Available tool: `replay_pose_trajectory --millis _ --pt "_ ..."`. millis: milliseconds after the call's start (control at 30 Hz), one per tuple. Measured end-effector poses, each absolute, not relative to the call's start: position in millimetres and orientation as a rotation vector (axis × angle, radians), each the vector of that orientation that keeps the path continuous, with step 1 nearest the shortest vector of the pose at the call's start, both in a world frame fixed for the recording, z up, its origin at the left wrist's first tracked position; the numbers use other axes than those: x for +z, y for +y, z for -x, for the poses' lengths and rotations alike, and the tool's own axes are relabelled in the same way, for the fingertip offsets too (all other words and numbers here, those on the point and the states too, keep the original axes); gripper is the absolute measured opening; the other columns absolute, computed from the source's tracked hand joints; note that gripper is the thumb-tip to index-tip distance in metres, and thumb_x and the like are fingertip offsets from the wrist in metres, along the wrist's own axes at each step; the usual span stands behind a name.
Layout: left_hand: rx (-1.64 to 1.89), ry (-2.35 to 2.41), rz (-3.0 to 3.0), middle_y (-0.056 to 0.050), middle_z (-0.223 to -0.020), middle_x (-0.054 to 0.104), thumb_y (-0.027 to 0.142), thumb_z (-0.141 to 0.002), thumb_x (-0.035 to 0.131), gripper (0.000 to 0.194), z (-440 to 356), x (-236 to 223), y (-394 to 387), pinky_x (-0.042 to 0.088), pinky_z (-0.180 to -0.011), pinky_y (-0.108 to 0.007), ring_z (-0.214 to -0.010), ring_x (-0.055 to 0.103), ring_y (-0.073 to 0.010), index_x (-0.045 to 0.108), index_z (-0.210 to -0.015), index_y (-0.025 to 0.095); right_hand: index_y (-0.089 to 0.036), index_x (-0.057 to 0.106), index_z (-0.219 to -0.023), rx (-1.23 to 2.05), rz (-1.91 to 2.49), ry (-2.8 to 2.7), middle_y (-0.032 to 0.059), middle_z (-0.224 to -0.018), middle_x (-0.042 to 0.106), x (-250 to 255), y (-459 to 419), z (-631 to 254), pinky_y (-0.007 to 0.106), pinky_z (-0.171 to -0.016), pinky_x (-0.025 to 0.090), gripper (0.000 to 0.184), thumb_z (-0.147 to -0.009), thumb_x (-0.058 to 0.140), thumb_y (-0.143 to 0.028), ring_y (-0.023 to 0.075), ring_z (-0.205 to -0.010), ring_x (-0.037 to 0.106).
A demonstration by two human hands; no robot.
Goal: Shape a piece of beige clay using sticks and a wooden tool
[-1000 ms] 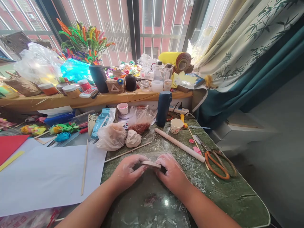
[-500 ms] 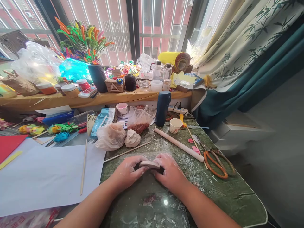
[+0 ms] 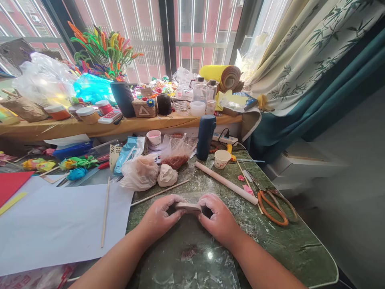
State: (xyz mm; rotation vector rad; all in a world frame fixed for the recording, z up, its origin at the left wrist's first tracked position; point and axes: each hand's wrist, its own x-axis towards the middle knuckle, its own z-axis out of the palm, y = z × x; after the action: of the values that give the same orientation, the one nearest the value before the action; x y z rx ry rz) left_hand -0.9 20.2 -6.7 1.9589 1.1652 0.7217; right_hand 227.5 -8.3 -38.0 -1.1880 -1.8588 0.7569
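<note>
A flat, greyish piece of clay [image 3: 188,207] is held edge-on between my two hands, above a clear sheet [image 3: 180,257] dusted with white. My left hand [image 3: 161,214] pinches its left end between thumb and fingers. At the other end, my right hand [image 3: 216,218] grips it with thumb and fingertips. White residue covers the fingers of both. Just beyond my left hand lie a thin wooden stick [image 3: 161,192] and a lump of pale clay [image 3: 167,176]. A wooden rolling pin [image 3: 225,182] rests past my right hand.
Scissors with orange handles [image 3: 273,206] lie at the right. Behind stand a paper cup [image 3: 222,159] and a dark blue bottle [image 3: 206,137]. Plastic bags [image 3: 140,172] sit at the back. White paper [image 3: 60,224] covers the left side, with a stick [image 3: 105,212] on it.
The fingers of my right hand have shifted slightly on the clay's right end, and the piece has tilted a little. My left hand keeps its pinch almost unchanged.
</note>
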Motion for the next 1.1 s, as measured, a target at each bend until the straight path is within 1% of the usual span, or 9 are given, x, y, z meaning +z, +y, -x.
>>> replay_pose_trajectory --millis 133,200,333,467,667,767,867,967,1100 --pt "0.725 1.171 -1.949 -0.002 -0.097 0.078 0.022 -0.084 0.063 0.016 1 -7 20 0.052 -0.082 -0.030 -0.088 0.070 -0.0210 0.073 -0.097 0.022 -0.025 0.063 -0.092 0.730 1.161 -1.814 0.0025 -0.095 0.067 -38 -9 -230 0.034 -0.086 0.049 0.010 -0.087 0.065 -0.017 0.0224 -0.094 0.062" --pt "0.726 1.170 -1.956 -0.003 -0.097 0.078 0.022 -0.085 0.063 0.016 2 -7 20 0.052 -0.083 -0.030 -0.089 0.070 -0.0215 0.073 -0.097 0.022 -0.025 0.064 -0.092 0.713 1.156 -1.795 0.0017 -0.092 0.067 -37 -10 -231 0.033 -0.083 0.049 0.010 -0.088 0.064 -0.017 0.0218 -0.090 0.062" --pt "0.739 1.174 -1.967 -0.003 -0.097 0.078 0.024 -0.087 0.062 0.016 2 -6 19 0.052 -0.084 -0.031 -0.090 0.071 -0.0218 0.073 -0.097 0.021 -0.026 0.064 -0.097 0.689 1.095 -1.792 0.0027 -0.097 0.067 -35 -12 -230 0.034 -0.087 0.049 0.011 -0.091 0.061 -0.017 0.0224 -0.095 0.063" --pt "0.737 1.181 -1.941 -0.001 -0.093 0.076 0.021 -0.086 0.062 0.015 2 -7 22 0.052 -0.081 -0.029 -0.085 0.069 -0.0201 0.072 -0.097 0.022 -0.025 0.064 -0.094 0.755 1.209 -1.824 0.0024 -0.093 0.067 -35 -10 -226 0.035 -0.083 0.049 0.008 -0.090 0.064 -0.019 0.0220 -0.089 0.062" --pt "0.726 1.160 -1.918 -0.002 -0.095 0.074 0.023 -0.091 0.058 0.014 2 -9 23 0.052 -0.081 -0.030 -0.086 0.068 -0.0200 0.069 -0.100 0.020 -0.022 0.063 -0.089 0.749 1.384 -2.008 0.0038 -0.097 0.066 -38 -5 -219 0.040 -0.087 0.046 0.019 -0.079 0.076 -0.014 0.0262 -0.097 0.059" --pt "0.717 1.159 -1.942 -0.002 -0.096 0.074 0.022 -0.091 0.057 0.015 2 -8 22 0.051 -0.081 -0.030 -0.087 0.067 -0.0202 0.068 -0.101 0.021 -0.022 0.063 -0.088 0.715 1.379 -2.029 0.0038 -0.096 0.066 -40 -5 -219 0.040 -0.086 0.046 0.014 -0.082 0.073 -0.014 0.0260 -0.096 0.059" --pt "0.760 1.148 -1.975 -0.003 -0.103 0.074 0.019 -0.089 0.058 0.020 2 -8 20 0.051 -0.088 -0.031 -0.095 0.068 -0.0212 0.068 -0.105 0.021 -0.024 0.064 -0.089 0.741 1.284 -1.982 0.0015 -0.089 0.066 -39 -8 -222 0.036 -0.083 0.047 0.009 -0.087 0.067 -0.015 0.0229 -0.090 0.060" --pt "0.757 1.121 -1.977 -0.003 -0.102 0.075 0.016 -0.088 0.057 0.022 3 -9 20 0.051 -0.087 -0.030 -0.095 0.069 -0.0206 0.069 -0.105 0.022 -0.024 0.063 -0.093 0.691 1.157 -1.870 0.0007 -0.090 0.065 -36 -12 -226 0.033 -0.082 0.048 0.016 -0.085 0.062 -0.011 0.0205 -0.086 0.061" --pt "0.713 1.112 -1.974 -0.003 -0.101 0.075 0.019 -0.087 0.061 0.020 2 -9 21 0.052 -0.085 -0.030 -0.092 0.069 -0.0213 0.069 -0.104 0.022 -0.024 0.061 -0.097 0.628 1.104 -1.853 0.0015 -0.092 0.063 -33 -13 -224 0.033 -0.083 0.047 0.021 -0.084 0.059 -0.008 0.0206 -0.088 0.060"
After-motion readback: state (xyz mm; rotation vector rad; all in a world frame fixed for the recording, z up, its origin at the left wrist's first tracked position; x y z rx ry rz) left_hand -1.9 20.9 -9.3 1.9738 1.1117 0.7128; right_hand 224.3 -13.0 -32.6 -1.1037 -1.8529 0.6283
